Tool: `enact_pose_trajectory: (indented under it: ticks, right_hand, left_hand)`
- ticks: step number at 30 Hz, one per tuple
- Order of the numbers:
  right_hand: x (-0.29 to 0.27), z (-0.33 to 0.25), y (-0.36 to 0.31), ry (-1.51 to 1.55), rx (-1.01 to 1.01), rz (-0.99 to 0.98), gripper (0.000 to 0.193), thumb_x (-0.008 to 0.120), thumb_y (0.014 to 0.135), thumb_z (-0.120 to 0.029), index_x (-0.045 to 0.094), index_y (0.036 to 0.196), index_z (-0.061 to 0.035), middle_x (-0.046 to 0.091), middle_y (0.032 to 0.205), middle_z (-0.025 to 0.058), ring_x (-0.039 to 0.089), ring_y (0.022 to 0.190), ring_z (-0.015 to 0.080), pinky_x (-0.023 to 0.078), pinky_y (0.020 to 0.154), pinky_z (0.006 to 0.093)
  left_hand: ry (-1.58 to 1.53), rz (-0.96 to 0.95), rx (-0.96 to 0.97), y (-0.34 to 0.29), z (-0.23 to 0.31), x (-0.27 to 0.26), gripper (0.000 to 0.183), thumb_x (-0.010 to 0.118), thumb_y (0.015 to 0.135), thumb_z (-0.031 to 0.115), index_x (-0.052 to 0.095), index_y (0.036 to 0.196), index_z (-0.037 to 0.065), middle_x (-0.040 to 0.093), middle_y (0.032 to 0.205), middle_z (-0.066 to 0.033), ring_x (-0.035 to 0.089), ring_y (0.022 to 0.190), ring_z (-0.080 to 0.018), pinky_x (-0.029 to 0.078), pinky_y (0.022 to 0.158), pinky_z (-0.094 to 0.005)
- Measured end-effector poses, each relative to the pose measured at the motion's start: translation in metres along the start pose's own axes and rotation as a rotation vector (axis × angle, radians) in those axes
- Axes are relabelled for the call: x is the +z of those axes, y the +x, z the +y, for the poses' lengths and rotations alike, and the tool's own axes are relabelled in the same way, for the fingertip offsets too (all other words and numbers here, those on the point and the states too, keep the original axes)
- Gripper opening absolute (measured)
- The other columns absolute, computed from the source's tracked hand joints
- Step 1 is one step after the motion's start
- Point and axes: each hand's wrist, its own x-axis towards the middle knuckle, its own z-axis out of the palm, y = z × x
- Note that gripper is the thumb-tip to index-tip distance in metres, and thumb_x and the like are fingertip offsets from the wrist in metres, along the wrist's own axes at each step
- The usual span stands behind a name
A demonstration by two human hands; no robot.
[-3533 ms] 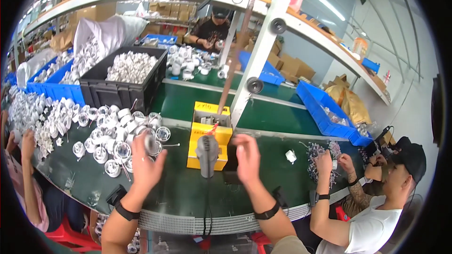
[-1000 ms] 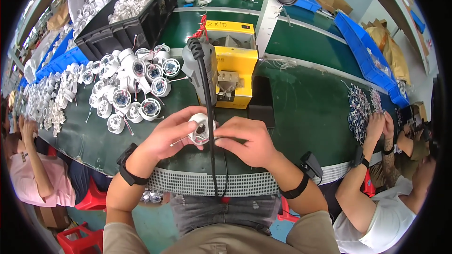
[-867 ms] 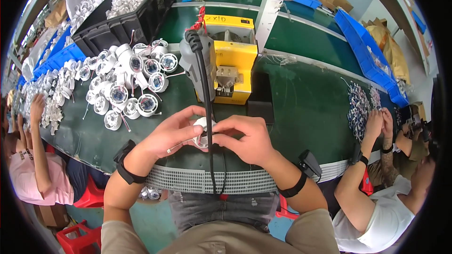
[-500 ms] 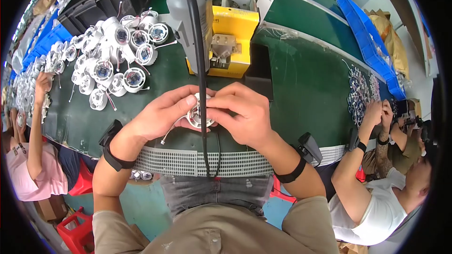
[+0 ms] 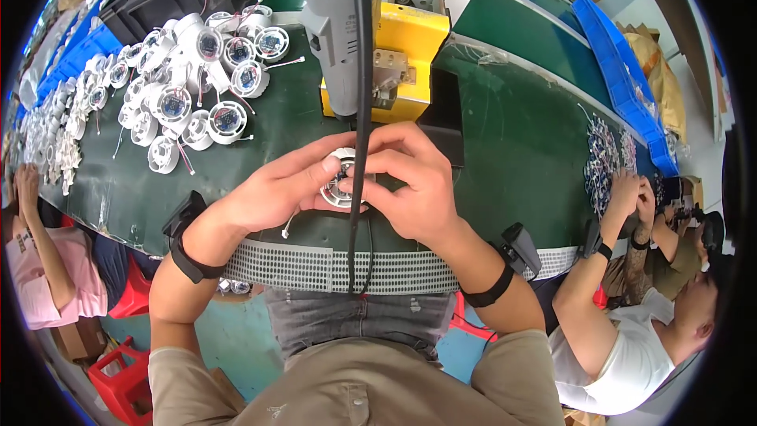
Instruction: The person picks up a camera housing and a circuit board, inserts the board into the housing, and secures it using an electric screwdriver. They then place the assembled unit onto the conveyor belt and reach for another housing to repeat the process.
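My left hand (image 5: 296, 177) is closed round the rim of a round white plastic housing (image 5: 337, 193) with a dark part inside it. A short wire with a small white plug (image 5: 286, 230) dangles from the housing below my left fingers. The thumb and fingers of my right hand (image 5: 414, 181) are bent together at the housing's right side; what they pinch, if anything, is hidden behind a black cable. That cable (image 5: 361, 110) hangs from a grey electric screwdriver (image 5: 335, 39), which is suspended just beyond my hands.
Many white housings with circuit boards (image 5: 173, 102) are heaped at the left. Behind the screwdriver stands a yellow machine (image 5: 406, 39), with a dark flat pad (image 5: 445, 114) beside it. A person (image 5: 607, 339) works at the right near a wire pile (image 5: 601, 158); another person (image 5: 55, 268) sits left.
The screwdriver and cable have shifted slightly right in view. My hands stay together at the housing, the right fingers a little changed. The person at the left has drawn an arm back from the pile.
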Motion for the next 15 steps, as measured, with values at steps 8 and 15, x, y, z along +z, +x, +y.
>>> enact_pose_trajectory:
  ticks: [8, 15]
  right_hand:
    - [-0.002, -0.008, 0.005, 0.046, 0.212, -0.045, 0.018, 0.077, 0.07, 0.001, 0.069, 0.086, -0.0002, 0.066, 0.092, 0.0108, 0.065, 0.084, 0.0189, 0.053, 0.072, 0.0289]
    - [0.003, -0.005, 0.003, 0.099, 0.226, -0.049, 0.018, 0.074, 0.074, 0.004, 0.069, 0.091, 0.0005, 0.067, 0.094, 0.01, 0.065, 0.088, 0.019, 0.052, 0.078, 0.0289]
  left_hand:
    - [0.383, -0.077, 0.043, 0.001, -0.002, -0.005, 0.058, 0.055, 0.095, 0.009, 0.026, 0.143, -0.002, 0.046, 0.132, -0.0105, 0.048, 0.121, -0.0167, 0.041, 0.102, -0.0326]
    - [0.373, 0.055, 0.124, 0.002, -0.011, -0.001, 0.047, 0.054, 0.094, 0.008, 0.037, 0.136, -0.001, 0.056, 0.115, -0.0093, 0.053, 0.107, -0.0141, 0.044, 0.093, -0.0293]
